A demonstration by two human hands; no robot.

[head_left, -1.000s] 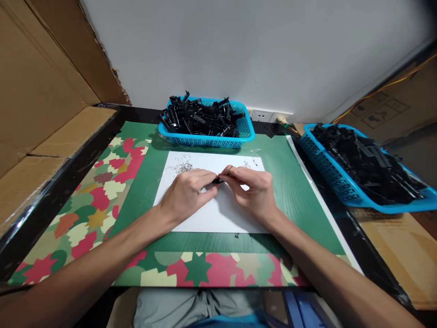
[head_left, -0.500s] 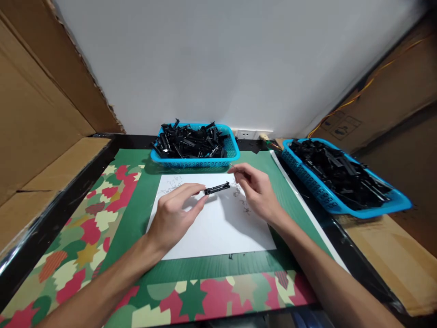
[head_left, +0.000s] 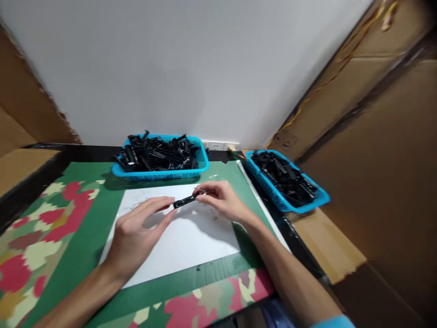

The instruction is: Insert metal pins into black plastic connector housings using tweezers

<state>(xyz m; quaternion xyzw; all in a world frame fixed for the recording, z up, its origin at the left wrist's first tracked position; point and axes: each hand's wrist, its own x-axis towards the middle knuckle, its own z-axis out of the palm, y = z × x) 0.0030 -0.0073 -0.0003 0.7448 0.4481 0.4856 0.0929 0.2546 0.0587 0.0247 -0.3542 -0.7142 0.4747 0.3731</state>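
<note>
Pinching one end of a slim black plastic part [head_left: 185, 200] at its fingertips, the left hand [head_left: 136, 232] hovers over white paper [head_left: 184, 241]; the right hand [head_left: 220, 200] nips the other end, perhaps with a thin pin. Beyond the fingers sits a blue basket [head_left: 160, 171] of black parts

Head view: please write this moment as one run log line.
left hand: holds black strip | right hand: pinches its other end | below: white sheet
</note>
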